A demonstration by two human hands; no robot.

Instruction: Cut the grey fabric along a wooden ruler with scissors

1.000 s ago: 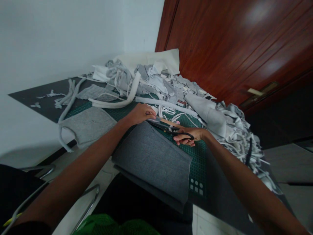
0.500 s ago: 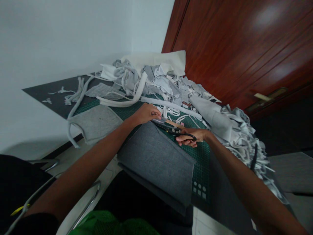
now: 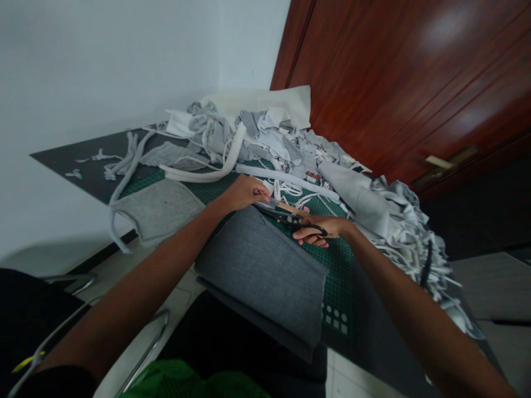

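My right hand (image 3: pixel 317 229) is closed round the black handles of a pair of scissors (image 3: pixel 292 221), whose blades point left toward my other hand. With its fingertips pinched together, my left hand (image 3: pixel 251 190) holds the edge of a thin piece of grey fabric (image 3: pixel 269 205) by the blades; the exact spot where they meet is too small to make out. A folded dark grey cloth (image 3: pixel 265 276) lies just below both hands, hanging over the table's near edge. Behind the scissors runs a tan strip (image 3: pixel 292 209), partly hidden by my right hand.
A green cutting mat (image 3: pixel 338 287) lies under the work. Left of it is a light grey fabric piece (image 3: pixel 164 210) with a long padded strip (image 3: pixel 124 188). Fabric scraps (image 3: pixel 286 143) pile along the back and right, below a wooden door (image 3: pixel 394 83).
The whole view has shifted slightly, so everything sits a little further left. Both hands keep their hold, with the scissors and fabric in nearly the same position.
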